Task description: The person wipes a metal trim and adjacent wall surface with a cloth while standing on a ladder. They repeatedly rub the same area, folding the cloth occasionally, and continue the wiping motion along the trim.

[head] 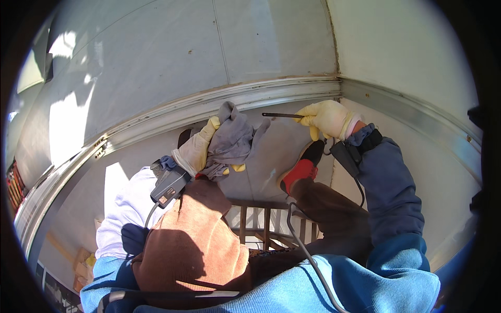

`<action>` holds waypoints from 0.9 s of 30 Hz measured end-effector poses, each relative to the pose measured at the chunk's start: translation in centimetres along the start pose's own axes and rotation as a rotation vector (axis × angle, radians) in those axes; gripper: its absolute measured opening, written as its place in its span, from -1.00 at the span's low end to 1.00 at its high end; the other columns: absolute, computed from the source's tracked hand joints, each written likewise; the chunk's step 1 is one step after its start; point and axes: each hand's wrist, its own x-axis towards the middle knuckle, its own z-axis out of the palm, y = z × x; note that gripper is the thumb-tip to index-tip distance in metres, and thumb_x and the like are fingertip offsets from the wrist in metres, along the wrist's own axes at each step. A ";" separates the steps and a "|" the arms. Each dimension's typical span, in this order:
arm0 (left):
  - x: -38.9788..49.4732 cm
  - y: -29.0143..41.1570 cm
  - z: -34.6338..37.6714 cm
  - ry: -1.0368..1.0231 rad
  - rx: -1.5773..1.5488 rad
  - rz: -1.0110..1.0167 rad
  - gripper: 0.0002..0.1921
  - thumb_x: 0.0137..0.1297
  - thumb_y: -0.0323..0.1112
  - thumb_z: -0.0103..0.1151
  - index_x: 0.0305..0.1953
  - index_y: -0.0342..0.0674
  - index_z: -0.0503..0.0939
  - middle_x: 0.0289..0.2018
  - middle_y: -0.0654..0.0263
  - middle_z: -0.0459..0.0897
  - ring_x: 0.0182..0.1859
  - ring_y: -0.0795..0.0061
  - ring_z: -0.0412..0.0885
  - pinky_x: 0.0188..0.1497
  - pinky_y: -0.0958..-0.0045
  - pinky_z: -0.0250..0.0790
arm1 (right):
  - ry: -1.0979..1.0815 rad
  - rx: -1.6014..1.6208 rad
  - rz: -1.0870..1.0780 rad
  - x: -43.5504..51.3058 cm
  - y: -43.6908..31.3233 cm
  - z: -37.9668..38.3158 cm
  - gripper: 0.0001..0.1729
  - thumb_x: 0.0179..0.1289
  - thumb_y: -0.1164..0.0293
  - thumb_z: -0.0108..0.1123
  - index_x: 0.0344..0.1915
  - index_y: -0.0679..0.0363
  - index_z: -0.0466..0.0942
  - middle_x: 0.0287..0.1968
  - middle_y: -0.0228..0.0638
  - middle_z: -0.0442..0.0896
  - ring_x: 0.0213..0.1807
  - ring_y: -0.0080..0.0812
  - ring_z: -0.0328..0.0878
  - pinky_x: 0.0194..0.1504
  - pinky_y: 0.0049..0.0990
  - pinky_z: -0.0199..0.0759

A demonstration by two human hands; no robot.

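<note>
A crumpled grey cloth (233, 137) is bunched in my left hand (195, 150), which wears a whitish glove with yellow fingers. Some yellow fingertips show beneath the cloth's lower edge. In my right hand (327, 117), gloved the same way, is a thin dark stick-like tool (282, 115) pinched at one end. Its free end points left, towards the cloth, without touching it. What kind of tool it is I cannot tell. Just above both hands runs a grooved aluminium rail (274, 90) along the foot of a pale panel (156, 51).
The rail meets a second metal rail (395, 99) at the right corner. My red and black shoe (301, 172) is below my right hand. Wooden slats (267, 227) show between my legs. A cable (299, 238) crosses my lap. Cardboard (83, 266) lies at lower left.
</note>
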 end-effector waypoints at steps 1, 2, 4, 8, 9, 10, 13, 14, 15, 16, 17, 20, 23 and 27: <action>-0.2 -0.4 -0.2 0.053 0.083 0.059 -0.42 0.46 0.23 -0.15 0.24 -0.07 0.41 0.16 0.24 0.53 0.20 0.29 0.51 0.19 0.14 0.45 | -0.012 -0.030 0.030 -0.4 0.4 0.0 -0.59 0.37 0.22 0.09 0.14 0.11 0.57 -0.47 -0.38 0.70 -0.56 -0.46 0.47 -0.44 -0.44 0.41; -0.6 -0.7 -0.4 0.105 0.170 0.125 -0.43 0.47 0.22 -0.16 0.25 -0.06 0.40 0.16 0.23 0.52 0.21 0.28 0.50 0.19 0.14 0.44 | -0.006 -0.052 -0.030 -0.7 0.7 0.2 -0.61 0.38 0.24 0.06 0.11 0.13 0.58 -0.46 -0.35 0.71 -0.49 -0.42 0.56 -0.37 -0.41 0.46; -0.8 -0.5 -0.6 0.179 0.217 0.158 -0.45 0.49 0.20 -0.18 0.27 -0.04 0.38 0.18 0.22 0.50 0.23 0.26 0.48 0.20 0.14 0.43 | -0.015 -0.045 -0.079 -0.3 0.6 0.9 -0.65 0.37 0.29 0.09 0.08 0.16 0.60 -0.50 -0.36 0.69 -0.53 -0.49 0.54 -0.44 -0.48 0.41; -1.1 0.4 -0.9 0.104 0.142 0.070 -0.48 0.52 0.14 -0.18 0.29 -0.04 0.35 0.18 0.20 0.49 0.22 0.19 0.47 0.19 0.09 0.42 | -0.074 -0.040 -0.086 1.1 0.1 2.9 -0.66 0.36 0.32 0.09 0.06 0.17 0.61 -0.50 -0.35 0.70 -0.54 -0.48 0.53 -0.45 -0.47 0.41; -1.2 0.5 -1.0 0.136 0.164 0.062 -0.49 0.52 0.12 -0.18 0.30 -0.05 0.34 0.18 0.19 0.49 0.21 0.18 0.48 0.18 0.07 0.42 | -0.077 -0.016 -0.076 1.5 -0.2 3.2 -0.66 0.37 0.32 0.09 0.06 0.17 0.61 -0.49 -0.34 0.70 -0.54 -0.48 0.53 -0.46 -0.47 0.41; -1.4 0.5 -1.1 0.122 0.216 0.057 -0.50 0.52 0.09 -0.18 0.29 -0.06 0.34 0.16 0.19 0.50 0.18 0.17 0.50 0.16 0.05 0.44 | -0.081 -0.032 -0.100 1.9 -0.5 3.4 -0.67 0.37 0.32 0.09 0.06 0.16 0.61 -0.49 -0.34 0.70 -0.54 -0.49 0.53 -0.46 -0.47 0.40; -1.7 0.2 -1.5 0.231 0.365 0.019 -0.52 0.50 0.00 -0.14 0.31 -0.09 0.31 0.14 0.17 0.50 0.14 0.17 0.52 0.12 0.01 0.46 | -0.085 -0.034 -0.140 2.5 -1.2 3.9 -0.67 0.37 0.31 0.09 0.05 0.15 0.62 -0.49 -0.34 0.69 -0.55 -0.50 0.51 -0.47 -0.47 0.39; -1.5 0.1 -1.8 0.199 0.366 0.021 -0.50 0.48 -0.04 -0.10 0.35 -0.08 0.28 0.17 0.18 0.47 0.16 0.17 0.50 0.12 0.00 0.45 | -0.082 -0.013 -0.137 2.8 -1.4 4.2 -0.67 0.36 0.31 0.09 0.04 0.14 0.62 -0.49 -0.34 0.70 -0.56 -0.49 0.50 -0.47 -0.47 0.39; -1.3 0.0 -2.0 0.144 0.353 0.035 -0.47 0.46 -0.08 -0.06 0.38 -0.07 0.25 0.19 0.19 0.45 0.18 0.17 0.48 0.13 -0.02 0.44 | -0.082 0.006 -0.134 3.0 -1.5 4.4 -0.68 0.36 0.31 0.10 0.04 0.14 0.62 -0.49 -0.34 0.70 -0.57 -0.49 0.49 -0.48 -0.47 0.39; -1.2 -0.1 -2.3 0.160 0.373 0.040 -0.43 0.44 -0.12 -0.02 0.41 -0.08 0.20 0.21 0.22 0.42 0.20 0.23 0.46 0.15 0.03 0.43 | -0.121 0.012 -0.114 3.1 -1.4 4.7 -0.65 0.37 0.27 0.08 0.07 0.13 0.60 -0.48 -0.36 0.70 -0.52 -0.47 0.52 -0.43 -0.45 0.41; -1.1 -0.2 -2.6 0.153 0.381 0.054 -0.38 0.42 -0.15 0.02 0.45 -0.08 0.14 0.24 0.25 0.40 0.22 0.28 0.44 0.17 0.08 0.42 | -0.160 0.019 -0.094 3.3 -1.2 5.0 -0.62 0.37 0.23 0.06 0.09 0.12 0.59 -0.47 -0.38 0.71 -0.48 -0.45 0.55 -0.39 -0.43 0.43; -0.8 -0.3 -3.2 0.221 0.640 0.178 -0.25 0.35 -0.28 0.10 0.50 -0.11 0.03 0.24 0.31 0.39 0.15 0.48 0.45 0.14 0.33 0.41 | -0.155 -0.106 -0.131 3.9 -0.2 5.6 -0.64 0.37 0.26 0.06 0.06 0.12 0.60 -0.48 -0.34 0.71 -0.48 -0.44 0.59 -0.42 -0.44 0.43; -1.0 0.1 -2.9 0.406 1.058 0.118 -0.19 0.30 -0.42 0.14 0.52 -0.14 -0.01 0.16 0.34 0.44 -0.02 0.63 0.48 0.00 0.56 0.42 | -0.137 -0.421 -0.179 3.9 0.7 5.9 -0.66 0.37 0.28 0.06 0.03 0.14 0.62 -0.49 -0.31 0.71 -0.48 -0.44 0.61 -0.43 -0.44 0.43; -0.8 0.1 -1.2 0.533 1.157 0.153 -0.15 0.21 -0.51 0.25 0.50 -0.14 0.05 0.03 0.38 0.54 -0.23 0.71 0.48 -0.20 0.66 0.42 | -0.216 -0.073 -0.100 3.0 1.1 6.4 -0.67 0.36 0.28 0.05 0.00 0.16 0.63 -0.50 -0.30 0.71 -0.46 -0.41 0.62 -0.36 -0.42 0.45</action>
